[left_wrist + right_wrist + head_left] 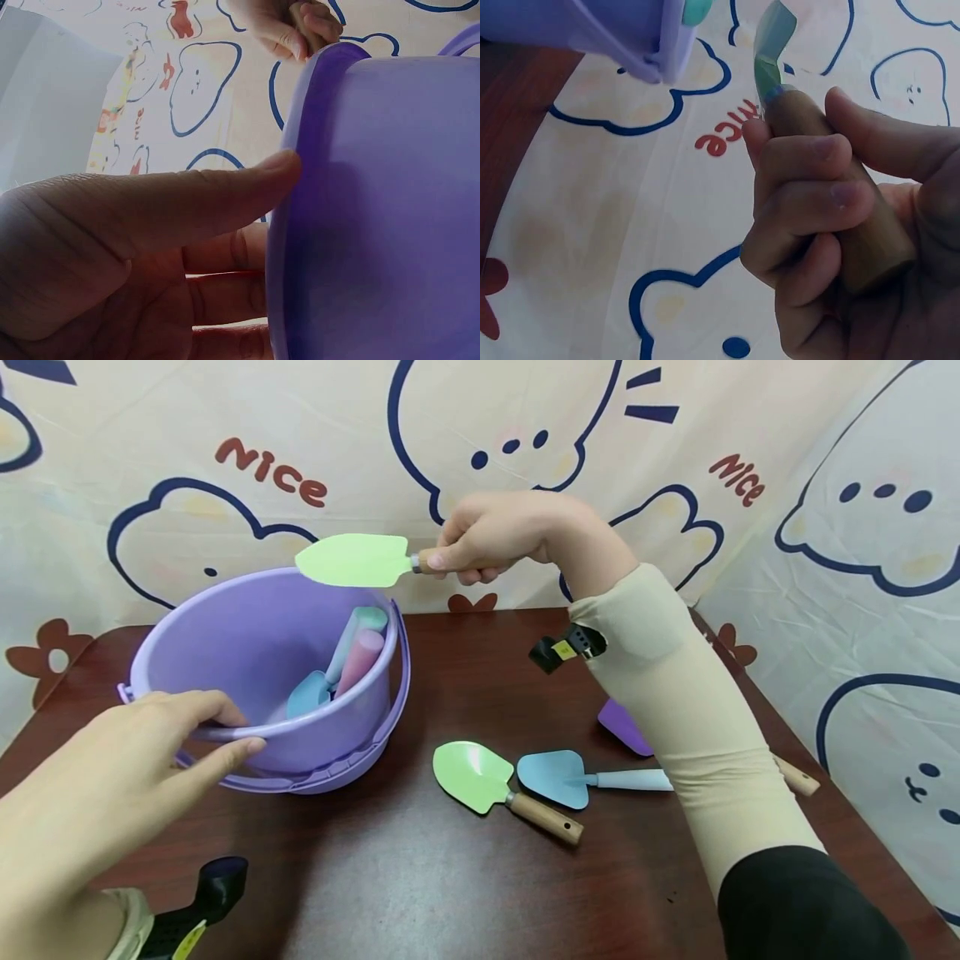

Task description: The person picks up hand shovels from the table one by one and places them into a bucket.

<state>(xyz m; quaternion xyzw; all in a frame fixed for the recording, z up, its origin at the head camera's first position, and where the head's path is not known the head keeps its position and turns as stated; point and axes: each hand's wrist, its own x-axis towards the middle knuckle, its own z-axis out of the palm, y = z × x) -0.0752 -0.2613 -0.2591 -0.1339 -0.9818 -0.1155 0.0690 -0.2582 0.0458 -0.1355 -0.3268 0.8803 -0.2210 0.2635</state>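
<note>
My right hand (498, 537) grips the wooden handle (817, 157) of a light green trowel. The trowel's blade (352, 560) points left, raised over the far rim of a purple bucket (341, 739). On the near left, my left hand (150, 752) pinches the bucket's rim between thumb and fingers; the left wrist view shows the thumb (217, 191) at the rim. Inside the bucket lie a tool with a light blue blade (307, 696) and a pink handle (362, 660), leaning on the right wall.
Right of the bucket, a second green trowel (472, 777) with a wooden handle and a blue trowel (555, 778) lie on the dark wooden table (420, 877). A purple blade (626, 727) is partly hidden under my right forearm. A printed cloth (525, 410) hangs behind.
</note>
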